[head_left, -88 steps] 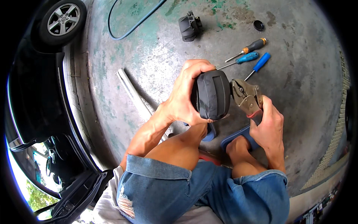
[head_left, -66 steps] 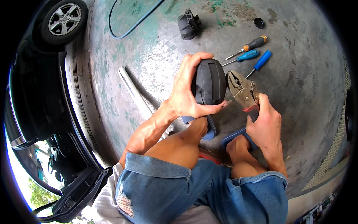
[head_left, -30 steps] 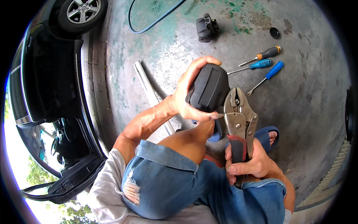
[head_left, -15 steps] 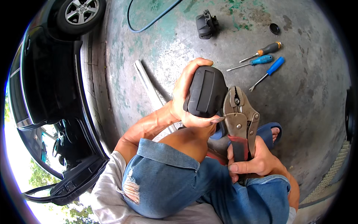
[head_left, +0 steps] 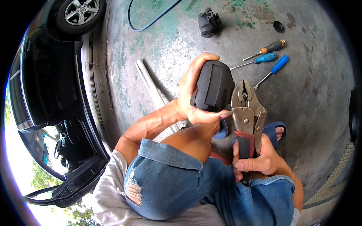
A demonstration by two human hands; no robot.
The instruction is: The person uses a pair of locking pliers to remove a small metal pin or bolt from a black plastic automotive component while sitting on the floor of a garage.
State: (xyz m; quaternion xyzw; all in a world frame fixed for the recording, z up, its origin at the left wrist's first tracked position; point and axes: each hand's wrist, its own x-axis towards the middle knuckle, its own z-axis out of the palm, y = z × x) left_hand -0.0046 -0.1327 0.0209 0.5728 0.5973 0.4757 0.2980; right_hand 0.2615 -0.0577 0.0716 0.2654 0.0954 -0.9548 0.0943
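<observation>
My left hand (head_left: 190,88) is wrapped round a black plastic housing (head_left: 213,86) with rounded corners and a long recessed panel on its face. The thumb lies along its lower edge, its tip close to the pliers. In my right hand (head_left: 262,160) is a pair of locking pliers (head_left: 245,109), grey metal with a red and black grip. Their jaws point away from me, right beside the housing; whether they touch it I cannot tell. The jaws show nothing clamped between them.
On the concrete floor lie an orange-black screwdriver (head_left: 273,46), a teal screwdriver (head_left: 266,58), a blue fork-tipped tool (head_left: 279,64), a round black cap (head_left: 278,26), a black plastic part (head_left: 209,23), a pale bar (head_left: 150,81) and a hose (head_left: 156,18). A black car (head_left: 51,75) stands left.
Both hands have shifted slightly up and to the right, carrying the housing and the pliers with them. The grip of each hand looks the same.
</observation>
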